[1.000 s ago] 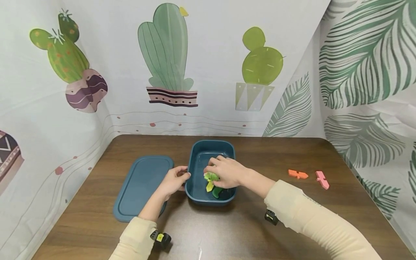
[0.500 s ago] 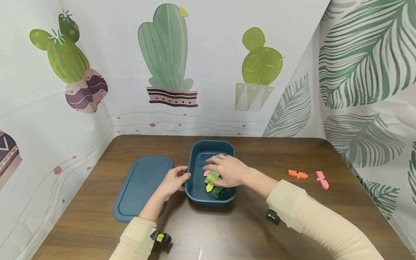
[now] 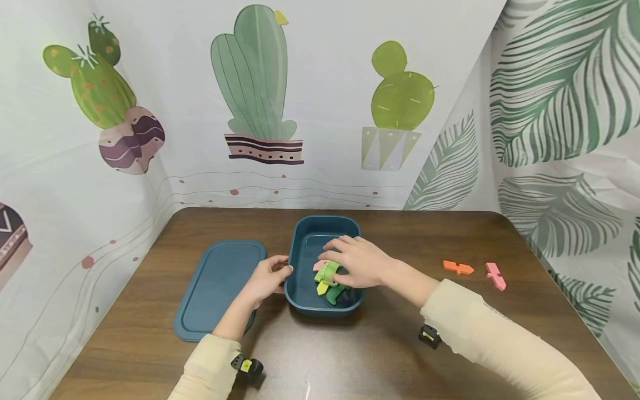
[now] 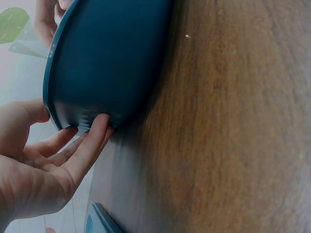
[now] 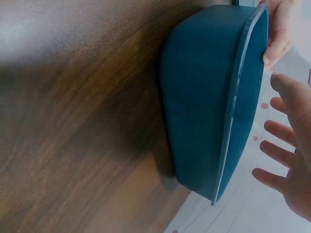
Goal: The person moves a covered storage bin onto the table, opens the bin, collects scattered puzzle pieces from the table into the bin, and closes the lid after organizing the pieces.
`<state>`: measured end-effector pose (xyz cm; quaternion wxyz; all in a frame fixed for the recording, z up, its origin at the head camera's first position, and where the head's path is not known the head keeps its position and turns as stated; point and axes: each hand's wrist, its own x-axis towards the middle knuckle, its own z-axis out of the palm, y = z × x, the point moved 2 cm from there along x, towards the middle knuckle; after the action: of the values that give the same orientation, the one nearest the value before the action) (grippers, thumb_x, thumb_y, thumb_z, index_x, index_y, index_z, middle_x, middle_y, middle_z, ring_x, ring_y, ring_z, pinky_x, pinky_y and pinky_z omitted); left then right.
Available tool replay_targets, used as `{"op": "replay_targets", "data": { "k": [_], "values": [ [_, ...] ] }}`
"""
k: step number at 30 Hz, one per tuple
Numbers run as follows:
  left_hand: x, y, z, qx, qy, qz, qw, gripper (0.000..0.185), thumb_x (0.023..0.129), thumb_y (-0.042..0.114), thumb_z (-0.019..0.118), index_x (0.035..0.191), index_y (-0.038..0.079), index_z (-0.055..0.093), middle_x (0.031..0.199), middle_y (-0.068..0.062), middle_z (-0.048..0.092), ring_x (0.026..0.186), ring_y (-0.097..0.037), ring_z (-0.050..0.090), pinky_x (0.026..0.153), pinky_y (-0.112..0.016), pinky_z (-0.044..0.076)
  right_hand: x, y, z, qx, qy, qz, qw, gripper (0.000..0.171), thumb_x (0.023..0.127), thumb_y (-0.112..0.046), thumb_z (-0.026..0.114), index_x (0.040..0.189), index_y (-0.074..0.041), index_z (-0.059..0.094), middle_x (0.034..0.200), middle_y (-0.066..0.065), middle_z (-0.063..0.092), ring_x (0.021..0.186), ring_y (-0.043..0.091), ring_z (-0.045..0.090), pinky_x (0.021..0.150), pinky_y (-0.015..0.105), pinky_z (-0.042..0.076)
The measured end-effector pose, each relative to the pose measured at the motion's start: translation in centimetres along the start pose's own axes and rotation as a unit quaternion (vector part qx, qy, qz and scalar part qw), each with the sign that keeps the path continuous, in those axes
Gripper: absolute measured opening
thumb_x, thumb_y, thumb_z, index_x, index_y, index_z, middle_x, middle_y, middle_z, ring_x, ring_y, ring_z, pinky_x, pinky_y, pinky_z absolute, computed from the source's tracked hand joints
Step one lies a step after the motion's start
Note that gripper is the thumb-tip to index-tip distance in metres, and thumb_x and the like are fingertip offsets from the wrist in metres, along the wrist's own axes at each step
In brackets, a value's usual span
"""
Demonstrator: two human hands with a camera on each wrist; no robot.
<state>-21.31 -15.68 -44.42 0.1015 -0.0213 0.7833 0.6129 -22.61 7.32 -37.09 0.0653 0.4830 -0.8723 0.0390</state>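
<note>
The left hand lies at the lower left with its fingers nearly straight, their tips touching the outer wall of the dark teal plastic container just under its rim. The container stands on the dark brown wooden table. A corner of a flat teal lid shows at the bottom edge.

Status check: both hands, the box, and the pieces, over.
Left hand steadies the teal box at its left wall. Right hand open over green and yellow pieces inside it. Lid off, left; two pieces on the table, right.
</note>
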Motion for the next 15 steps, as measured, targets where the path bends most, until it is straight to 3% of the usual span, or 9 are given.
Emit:
{"op": "replay_targets", "data": {
  "k": [15],
  "values": [
    [0.1, -0.2, 0.0, 0.002, 0.003, 0.000, 1.0000, 0.039, 0.089, 0.011, 0.056, 0.125, -0.002, 0.051, 0.106, -0.019, 0.060, 0.083, -0.024, 0.063, 0.063, -0.039, 0.057, -2.3, 0.4, -0.8, -0.005, 0.047, 0.002, 0.999, 0.042, 0.081, -0.031, 0.068, 0.120, -0.020, 0.059, 0.115, -0.001, 0.057, 0.107, 0.020, 0.051, 0.080, 0.034, 0.049]
  ]
}}
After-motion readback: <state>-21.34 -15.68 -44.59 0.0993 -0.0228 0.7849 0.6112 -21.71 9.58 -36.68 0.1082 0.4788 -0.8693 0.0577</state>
